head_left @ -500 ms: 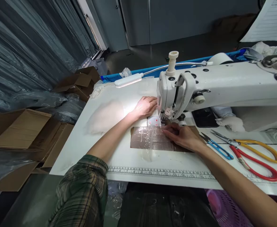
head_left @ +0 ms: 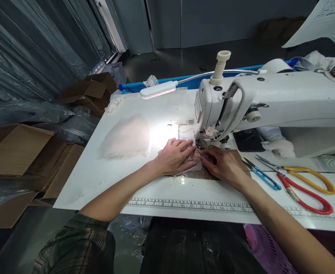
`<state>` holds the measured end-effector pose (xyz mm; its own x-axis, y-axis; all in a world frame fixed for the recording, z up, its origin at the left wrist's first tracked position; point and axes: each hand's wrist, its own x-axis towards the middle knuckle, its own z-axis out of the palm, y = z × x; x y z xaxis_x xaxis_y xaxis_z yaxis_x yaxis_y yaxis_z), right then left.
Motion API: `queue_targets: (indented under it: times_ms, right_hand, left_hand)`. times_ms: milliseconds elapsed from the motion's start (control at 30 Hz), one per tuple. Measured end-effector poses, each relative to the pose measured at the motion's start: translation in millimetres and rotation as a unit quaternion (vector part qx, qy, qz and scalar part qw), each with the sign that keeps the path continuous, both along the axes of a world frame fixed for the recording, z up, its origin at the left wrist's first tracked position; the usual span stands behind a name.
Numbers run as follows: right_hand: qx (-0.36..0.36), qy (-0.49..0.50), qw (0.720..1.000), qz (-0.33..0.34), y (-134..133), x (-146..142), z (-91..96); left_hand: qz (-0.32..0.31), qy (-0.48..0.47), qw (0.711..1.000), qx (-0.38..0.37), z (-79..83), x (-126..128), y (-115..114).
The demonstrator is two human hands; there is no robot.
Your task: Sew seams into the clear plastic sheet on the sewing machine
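Observation:
My left hand (head_left: 176, 156) lies flat with its fingers spread on a small sheer, pale piece of fabric (head_left: 190, 163), just left of the needle area. My right hand (head_left: 223, 164) is closed, its thumb and fingertips pinching the fabric's right edge close to the presser foot (head_left: 198, 144). Beneath both hands a brown, shiny strip (head_left: 204, 175) is stuck on the white table. The white sewing machine (head_left: 273, 101) stands over this spot. What lies under my left palm is hidden.
Blue thread snips (head_left: 263, 176) and scissors with red and yellow handles (head_left: 313, 203) lie right of my right hand. A pile of sheer pale fabric (head_left: 126, 139) rests at left. A lamp (head_left: 158, 90) hangs behind. A printed ruler (head_left: 190, 205) runs along the front edge.
My left hand has come back from beside the machine head towards me and now rests on the fabric. My right hand stays near the needle. The view has shifted slightly.

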<state>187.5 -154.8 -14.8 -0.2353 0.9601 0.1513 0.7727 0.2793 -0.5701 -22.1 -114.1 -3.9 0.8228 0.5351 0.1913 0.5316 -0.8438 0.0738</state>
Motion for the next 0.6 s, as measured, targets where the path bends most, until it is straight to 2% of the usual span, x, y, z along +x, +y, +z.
queue_targets:
  times_ms: [100, 233, 300, 400, 500, 600]
  right_hand:
    - [0.005, 0.029, 1.000, -0.001, -3.7, 0.8, -0.7]
    - [-0.022, 0.055, 0.998, -0.031, -7.1, 1.1, 1.3]
    - [-0.031, 0.061, 0.997, -0.040, -8.0, 0.7, 1.9]
    - [-0.005, 0.052, 0.998, -0.032, -10.3, -2.3, 0.4]
    - [0.040, 0.020, 0.999, 0.001, -14.6, -8.0, -2.2]
    - [0.041, -0.030, 0.997, 0.049, -17.4, -9.3, -1.1]
  left_hand:
    - [-0.009, -0.028, 0.999, 0.017, 0.6, -7.8, 9.4]
    - [0.017, -0.128, 0.987, 0.100, -3.3, -10.5, 8.9]
    - [0.003, -0.164, 0.975, 0.150, -4.3, -8.4, 4.1]
    - [-0.035, -0.193, 0.960, 0.202, -4.3, -2.4, -6.0]
    - [-0.046, -0.206, 0.953, 0.216, -7.5, 5.0, -14.9]
    - [-0.068, -0.161, 0.969, 0.174, -14.8, 9.6, -16.2]
